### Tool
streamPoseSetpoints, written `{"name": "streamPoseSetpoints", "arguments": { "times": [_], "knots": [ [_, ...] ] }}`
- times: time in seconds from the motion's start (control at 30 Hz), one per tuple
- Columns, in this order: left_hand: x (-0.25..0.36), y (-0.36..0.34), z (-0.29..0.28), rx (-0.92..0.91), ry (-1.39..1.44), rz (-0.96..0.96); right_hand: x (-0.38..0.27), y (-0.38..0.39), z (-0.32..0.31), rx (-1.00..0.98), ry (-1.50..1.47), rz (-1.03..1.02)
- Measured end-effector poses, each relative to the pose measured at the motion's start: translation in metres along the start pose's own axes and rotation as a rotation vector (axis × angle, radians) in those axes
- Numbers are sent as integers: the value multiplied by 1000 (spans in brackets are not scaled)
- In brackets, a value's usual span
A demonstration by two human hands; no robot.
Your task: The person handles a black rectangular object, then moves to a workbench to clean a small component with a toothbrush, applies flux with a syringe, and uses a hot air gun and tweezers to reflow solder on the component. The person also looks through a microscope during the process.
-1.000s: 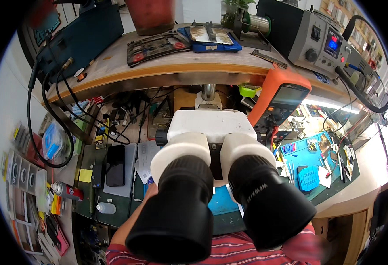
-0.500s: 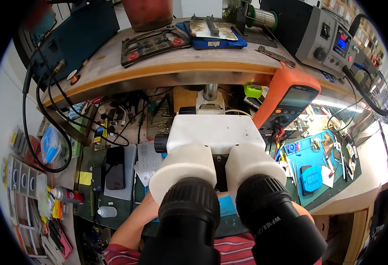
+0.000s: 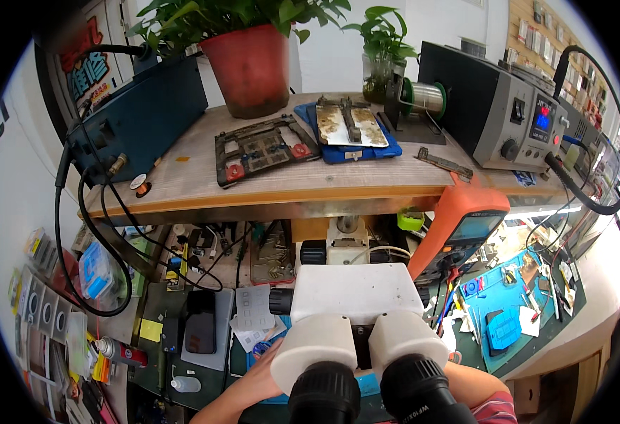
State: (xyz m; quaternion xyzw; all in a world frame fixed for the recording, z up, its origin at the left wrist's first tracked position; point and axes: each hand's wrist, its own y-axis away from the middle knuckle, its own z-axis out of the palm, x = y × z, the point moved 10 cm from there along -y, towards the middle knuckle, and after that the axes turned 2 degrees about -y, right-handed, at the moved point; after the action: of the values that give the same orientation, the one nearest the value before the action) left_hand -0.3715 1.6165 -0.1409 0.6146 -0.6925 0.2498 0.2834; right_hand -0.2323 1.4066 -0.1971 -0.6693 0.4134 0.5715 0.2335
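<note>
A white microscope point(image 3: 356, 293) with two black eyepieces point(image 3: 324, 392) fills the lower middle and blocks the work spot beneath it. My left hand point(image 3: 262, 376) shows partly at its left side, on the bench mat. Its fingers run behind the white eyepiece housing, so their grip is hidden. Close to that hand lies a small round blue item point(image 3: 261, 348), beside printed white sheets point(image 3: 254, 311). On the right, only my right forearm point(image 3: 476, 385) comes out from behind the microscope; the hand itself is hidden. A blue mat point(image 3: 369, 385) peeks out between the eyepieces.
Left of the sheets are a dark phone point(image 3: 201, 324), a small bottle point(image 3: 185, 384) and a spray can point(image 3: 120, 351). An orange multimeter point(image 3: 458, 226) leans at the shelf point(image 3: 366, 185). Tools and a blue case point(image 3: 503, 329) lie right. Looped black cables point(image 3: 61, 233) hang left.
The view has tilted upward, so plants and more of the shelf show. More of my left hand, and the round blue item by it, now appear beside the microscope. My right forearm shows more.
</note>
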Motion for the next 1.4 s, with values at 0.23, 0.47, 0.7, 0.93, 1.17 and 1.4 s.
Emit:
{"name": "streamPoseSetpoints", "arguments": {
  "times": [0.23, 0.47, 0.7, 0.93, 1.17, 1.4],
  "knots": [
    [12, 2, -12, 123, -285, -11, -1, 3, 6, -72, -45, -332],
    [13, -9, -10, -139, -401, -209, 10, 4, 4, -55, 30, -470],
    [10, -6, -3, -185, -369, -158, -19, 12, 7, -89, 13, -555],
    [6, -2, 3, -297, -432, -227, -37, 23, 7, -60, 264, -327],
    [5, 0, 2, -235, -404, -155, -39, 25, 6, -43, 284, -293],
    [7, -1, 0, -114, -258, -74, -36, 22, 8, -74, 268, -299]
  ]
}}
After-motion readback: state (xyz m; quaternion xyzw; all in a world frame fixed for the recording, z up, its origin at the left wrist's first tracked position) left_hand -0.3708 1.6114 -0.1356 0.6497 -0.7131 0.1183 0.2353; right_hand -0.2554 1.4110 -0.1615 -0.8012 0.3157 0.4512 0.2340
